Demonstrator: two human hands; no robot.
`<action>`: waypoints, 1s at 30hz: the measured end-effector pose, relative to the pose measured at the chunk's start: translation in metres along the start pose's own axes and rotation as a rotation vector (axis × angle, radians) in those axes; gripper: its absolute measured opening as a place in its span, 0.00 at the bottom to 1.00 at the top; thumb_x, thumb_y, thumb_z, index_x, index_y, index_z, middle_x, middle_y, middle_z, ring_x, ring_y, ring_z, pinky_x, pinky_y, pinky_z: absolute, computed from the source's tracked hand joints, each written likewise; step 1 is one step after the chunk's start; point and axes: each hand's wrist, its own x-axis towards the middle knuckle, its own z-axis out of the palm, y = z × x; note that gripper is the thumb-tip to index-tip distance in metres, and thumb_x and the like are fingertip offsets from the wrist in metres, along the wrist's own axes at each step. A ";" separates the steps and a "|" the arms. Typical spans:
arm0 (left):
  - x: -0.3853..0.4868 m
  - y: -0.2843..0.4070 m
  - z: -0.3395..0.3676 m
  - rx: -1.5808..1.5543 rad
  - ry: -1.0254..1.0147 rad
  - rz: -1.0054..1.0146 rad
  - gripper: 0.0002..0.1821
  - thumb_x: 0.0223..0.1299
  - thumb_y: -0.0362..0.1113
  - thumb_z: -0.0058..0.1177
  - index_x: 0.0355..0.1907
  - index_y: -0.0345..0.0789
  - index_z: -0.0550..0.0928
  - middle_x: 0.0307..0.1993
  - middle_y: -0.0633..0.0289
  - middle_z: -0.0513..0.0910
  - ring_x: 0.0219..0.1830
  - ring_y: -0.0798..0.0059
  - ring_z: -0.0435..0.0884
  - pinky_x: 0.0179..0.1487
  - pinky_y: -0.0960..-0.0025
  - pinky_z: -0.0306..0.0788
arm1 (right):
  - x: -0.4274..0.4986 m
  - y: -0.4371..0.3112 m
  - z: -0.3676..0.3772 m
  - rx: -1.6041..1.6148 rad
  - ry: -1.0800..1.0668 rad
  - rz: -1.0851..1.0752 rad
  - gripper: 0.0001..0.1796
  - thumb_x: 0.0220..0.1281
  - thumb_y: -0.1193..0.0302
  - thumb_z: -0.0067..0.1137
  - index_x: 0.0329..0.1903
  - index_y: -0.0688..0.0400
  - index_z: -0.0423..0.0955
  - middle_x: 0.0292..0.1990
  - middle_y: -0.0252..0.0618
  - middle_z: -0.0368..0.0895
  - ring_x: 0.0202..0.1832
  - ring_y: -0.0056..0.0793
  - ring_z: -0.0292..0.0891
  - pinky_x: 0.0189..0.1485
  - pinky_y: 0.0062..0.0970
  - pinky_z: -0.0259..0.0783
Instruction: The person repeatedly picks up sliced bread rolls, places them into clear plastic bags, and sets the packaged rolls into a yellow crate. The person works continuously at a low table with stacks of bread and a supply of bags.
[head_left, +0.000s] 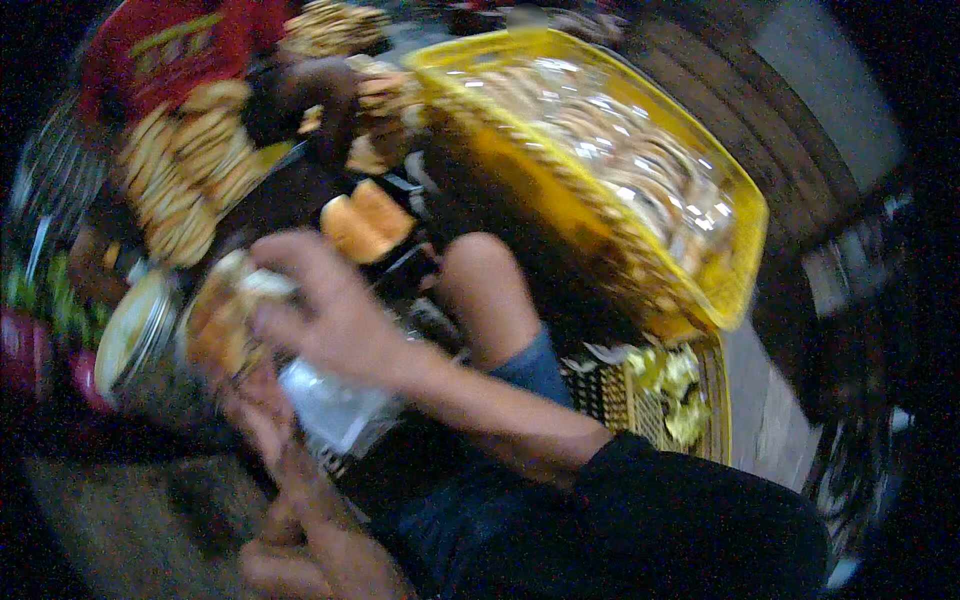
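My left hand (259, 401) holds an opened bread roll (217, 322) from below, near a round tub with a pale rim (133, 334). Over the roll, my right hand (322, 307) curls its fingers at a whitish piece of food (266, 285). The blur hides whether the fingers grip it or only touch it. Two joined toasted buns (367, 221) lie above my right hand. A clear plastic bag (334, 405) is below my right wrist, close to my lap.
A yellow basket (739, 277) at the right holds many plastic-wrapped items. Below it, another basket (720, 405) contains leafy green scraps. Stacked sliced buns (169, 187) stand at the upper left, beside a red bag with lettering (180, 52). Green and purple produce lies at far left.
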 end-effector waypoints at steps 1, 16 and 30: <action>-0.009 0.003 0.008 -0.158 -0.008 -0.041 0.39 0.61 0.54 0.56 0.70 0.38 0.61 0.64 0.53 0.68 0.61 0.59 0.71 0.63 0.58 0.69 | -0.007 -0.010 -0.007 -0.266 -0.127 -0.209 0.25 0.51 0.64 0.64 0.51 0.61 0.74 0.60 0.51 0.67 0.65 0.49 0.62 0.68 0.46 0.59; -0.034 0.024 0.160 0.551 -0.381 0.143 0.41 0.65 0.64 0.44 0.69 0.35 0.59 0.55 0.45 0.74 0.52 0.58 0.78 0.54 0.59 0.73 | -0.040 -0.171 -0.409 -1.713 0.213 0.457 0.31 0.57 0.47 0.54 0.58 0.53 0.72 0.31 0.49 0.83 0.37 0.46 0.82 0.41 0.43 0.76; -0.010 0.018 0.130 0.532 -0.240 0.047 0.32 0.68 0.55 0.46 0.64 0.34 0.66 0.53 0.51 0.77 0.51 0.63 0.80 0.47 0.68 0.74 | -0.511 0.108 -0.376 -1.186 0.184 1.774 0.29 0.58 0.44 0.56 0.52 0.54 0.71 0.40 0.45 0.83 0.46 0.46 0.81 0.41 0.44 0.76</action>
